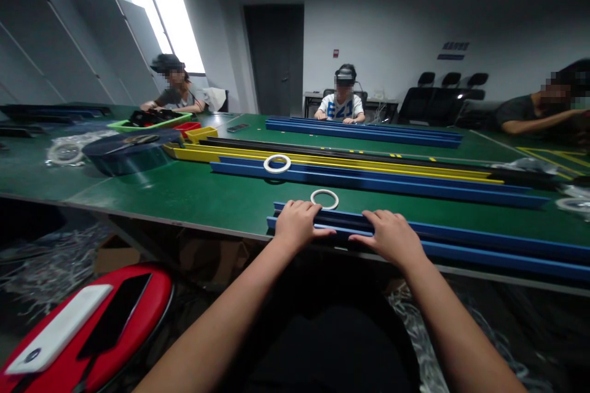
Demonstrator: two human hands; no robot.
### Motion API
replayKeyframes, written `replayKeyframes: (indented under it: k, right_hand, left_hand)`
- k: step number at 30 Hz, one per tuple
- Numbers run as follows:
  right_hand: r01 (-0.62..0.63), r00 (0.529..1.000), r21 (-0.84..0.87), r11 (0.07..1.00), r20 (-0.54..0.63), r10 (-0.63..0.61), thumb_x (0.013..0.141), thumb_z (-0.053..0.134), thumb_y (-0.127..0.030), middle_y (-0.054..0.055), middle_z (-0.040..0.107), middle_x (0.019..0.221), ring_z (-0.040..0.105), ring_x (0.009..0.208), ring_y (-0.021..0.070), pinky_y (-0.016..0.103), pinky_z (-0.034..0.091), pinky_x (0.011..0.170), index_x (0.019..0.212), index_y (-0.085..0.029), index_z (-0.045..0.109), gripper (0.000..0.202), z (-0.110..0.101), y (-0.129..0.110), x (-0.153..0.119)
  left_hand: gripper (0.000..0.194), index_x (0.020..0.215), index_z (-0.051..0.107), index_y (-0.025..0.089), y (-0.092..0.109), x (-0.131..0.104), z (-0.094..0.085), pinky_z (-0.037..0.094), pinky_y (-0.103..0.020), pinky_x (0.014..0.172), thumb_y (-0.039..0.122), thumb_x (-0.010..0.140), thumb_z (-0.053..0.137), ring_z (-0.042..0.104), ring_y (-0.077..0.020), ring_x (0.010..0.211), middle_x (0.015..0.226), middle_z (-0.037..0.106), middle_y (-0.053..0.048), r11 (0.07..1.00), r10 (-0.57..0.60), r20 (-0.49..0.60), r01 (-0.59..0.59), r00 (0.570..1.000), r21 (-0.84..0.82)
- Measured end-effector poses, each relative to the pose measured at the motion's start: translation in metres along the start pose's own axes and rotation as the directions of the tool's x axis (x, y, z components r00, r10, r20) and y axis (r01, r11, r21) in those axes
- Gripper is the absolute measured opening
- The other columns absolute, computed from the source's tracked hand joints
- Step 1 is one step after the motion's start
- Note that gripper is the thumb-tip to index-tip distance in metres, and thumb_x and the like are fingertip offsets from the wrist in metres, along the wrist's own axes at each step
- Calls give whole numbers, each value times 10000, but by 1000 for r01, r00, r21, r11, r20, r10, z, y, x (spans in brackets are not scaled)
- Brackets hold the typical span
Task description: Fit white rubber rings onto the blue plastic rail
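A long blue channel strip (483, 248) with a black inner part lies along the table's near edge. My left hand (298, 224) rests on its left end, thumb stretched out to the right and fingers over the far side. To the right, my right hand (391, 234) lies on the same strip, its thumb and fingers apart. Neither hand is closed round the strip. Just beyond my left hand a white tape ring (324, 199) lies flat on the table. Another white ring (277, 164) sits on a second blue strip (391, 183) farther back.
Yellow and black strips (332, 159) cross the green table (184, 196), with more blue strips (359, 132) behind. A large dark roll (131, 153) and a green tray (152, 123) are at left. A red stool (138, 313) holds two devices. Three people sit around the table.
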State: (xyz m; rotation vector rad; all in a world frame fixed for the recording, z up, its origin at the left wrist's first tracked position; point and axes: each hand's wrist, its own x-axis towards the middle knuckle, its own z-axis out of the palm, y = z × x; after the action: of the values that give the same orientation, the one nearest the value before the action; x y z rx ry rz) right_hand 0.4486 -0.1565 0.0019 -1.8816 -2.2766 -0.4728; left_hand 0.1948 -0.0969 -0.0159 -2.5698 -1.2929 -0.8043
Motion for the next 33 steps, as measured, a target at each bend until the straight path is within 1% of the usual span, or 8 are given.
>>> replayKeyframes:
  k: [6,11,14,17,20,23,29,33]
  right_hand:
    - [-12,999,38,999,44,10,818,376,-799,130,656,1081,586,1004,287,403,399,858,1235,-194,592,766,-1,4,2]
    - [-16,999,108,994,41,11,857,342,-765,126,633,1155,570,1067,285,407,393,894,1245,-215,577,713,-10,-20,15]
    - [19,1000,142,990,6,-20,883,336,-732,115,629,1159,563,1070,272,394,385,898,1258,-231,559,664,-15,-47,26]
    - [46,999,167,985,-11,-45,870,354,-745,112,633,1141,562,1054,266,382,379,888,1258,-235,550,671,-14,-73,35]
    - [46,999,157,986,-8,-46,840,358,-781,122,636,1121,564,1027,270,386,371,863,1293,-230,526,733,-7,-91,41]
    - [9,999,95,995,-39,-5,850,347,-771,147,640,1092,559,1013,280,394,354,861,1273,-195,544,742,3,-99,41]
    - [26,997,19,999,-75,-25,856,322,-770,178,648,1066,562,971,290,394,337,839,1221,-143,587,772,20,-99,43]
    - [25,997,17,1000,-76,-24,861,265,-774,188,648,1059,557,963,306,405,333,828,1227,-133,595,808,25,-98,47]
  left_hand:
    - [622,1200,605,235,3,0,-1,409,-433,942,702,791,563,591,-279,1055,1122,673,-88,999,31,34,-30,999,-37]
    - [449,1264,578,248,-12,-7,-20,429,-402,1010,513,903,545,562,-242,1166,1266,619,-83,974,115,33,-107,993,-201]
    - [417,1255,591,253,-33,-16,-32,425,-414,1044,477,906,550,555,-245,1191,1279,613,-78,973,68,33,-59,997,-224]
    - [504,1295,572,255,-65,-25,-38,419,-430,1070,507,860,603,542,-262,1224,1333,581,-87,972,31,82,-11,996,-237]
    - [607,1353,526,262,-95,-33,-40,425,-425,1077,541,824,632,525,-264,1259,1375,554,-89,965,0,148,39,989,-260]
    - [626,1377,499,270,-111,-41,-35,447,-412,1056,550,830,621,547,-250,1239,1357,575,-79,953,-47,179,98,983,-288]
    - [609,1413,442,274,-110,-51,-23,472,-394,1013,495,867,596,601,-230,1157,1342,586,-77,948,-94,125,127,988,-292]
    - [575,1317,505,244,-110,-54,-20,494,-406,953,522,830,632,632,-242,1078,1207,657,-80,955,-152,74,165,986,-247]
